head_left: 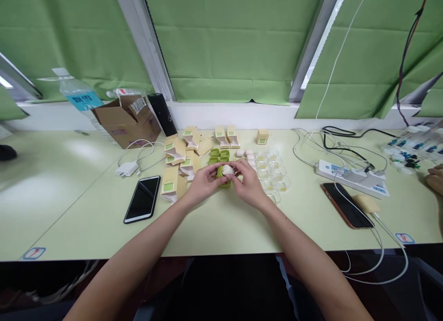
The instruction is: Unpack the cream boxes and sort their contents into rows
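In the middle of the table, my left hand (205,181) is closed round a small green container, of which only an edge shows. My right hand (247,181) has its fingers on a white rounded piece (227,170) at the container's top. Whether the piece sits inside it cannot be told. Just behind are more small green containers (219,154) in rows. Several pale pink-white pieces (249,156) lie beyond my right fingers. Rows of clear plastic covers (273,172), some with yellow marks, spread to the right of that hand.
Opened cream cartons (174,148) crowd the left, one more carton (262,136) stands behind. A dark phone (142,199), white charger (127,169) and brown box (126,127) lie left. Right are a power strip (351,178), second phone (348,205), cables and another person's hand (435,178).
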A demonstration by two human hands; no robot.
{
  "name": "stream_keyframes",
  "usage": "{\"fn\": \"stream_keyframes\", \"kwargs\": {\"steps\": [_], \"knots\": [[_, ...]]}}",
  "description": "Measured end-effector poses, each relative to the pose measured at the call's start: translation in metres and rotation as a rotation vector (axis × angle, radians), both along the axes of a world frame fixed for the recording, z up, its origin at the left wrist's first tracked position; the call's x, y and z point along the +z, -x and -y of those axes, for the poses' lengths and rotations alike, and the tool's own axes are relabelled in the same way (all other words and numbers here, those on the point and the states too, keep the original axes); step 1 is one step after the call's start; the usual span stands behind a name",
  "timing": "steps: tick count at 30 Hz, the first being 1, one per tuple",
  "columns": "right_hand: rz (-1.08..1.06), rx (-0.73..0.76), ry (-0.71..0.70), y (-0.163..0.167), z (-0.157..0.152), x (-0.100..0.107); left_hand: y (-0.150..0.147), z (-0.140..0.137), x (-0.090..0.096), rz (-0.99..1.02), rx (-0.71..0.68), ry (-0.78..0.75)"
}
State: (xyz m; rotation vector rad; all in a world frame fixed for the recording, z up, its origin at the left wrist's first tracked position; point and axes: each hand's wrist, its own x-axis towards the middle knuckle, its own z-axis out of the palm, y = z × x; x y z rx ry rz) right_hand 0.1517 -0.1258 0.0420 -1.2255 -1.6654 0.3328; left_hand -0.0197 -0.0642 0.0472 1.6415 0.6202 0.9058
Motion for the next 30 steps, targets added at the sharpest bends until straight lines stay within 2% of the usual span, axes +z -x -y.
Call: {"fn": "stream_keyframes", "kwargs": {"steps": [4, 10, 12, 15, 18, 20, 24, 30], "knots": [[-0.057, -0.001, -0.066, -0.005, 0.003, 0.010, -0.008, 0.004, -0.004, 0.049, 0.053, -0.056], [-0.216, -0.130, -0.208, -0.031, 0.014, 0.037, -0.002, -0.009, -0.014, 0.077, 0.132, -0.036], [-0.179, -0.107, -0.191, -0.041, 0.021, 0.040, 0.000, -0.012, -0.014, 0.135, 0.161, -0.046], [0.048, -0.086, -0.081, -0.046, 0.035, 0.032, -0.001, -0.010, -0.012, 0.210, 0.151, -0.045], [0.337, -0.083, 0.017, -0.042, 0.048, 0.015, -0.005, -0.005, -0.012, 0.224, 0.132, -0.048], [0.455, -0.076, 0.049, -0.039, 0.054, 0.004, -0.007, -0.002, -0.013, 0.218, 0.126, -0.044], [0.562, -0.098, 0.071, -0.037, 0.058, -0.008, -0.007, 0.001, -0.012, 0.189, 0.138, -0.027], [0.637, -0.117, 0.089, -0.036, 0.059, -0.011, -0.006, 0.004, -0.009, 0.143, 0.155, -0.037]]}}
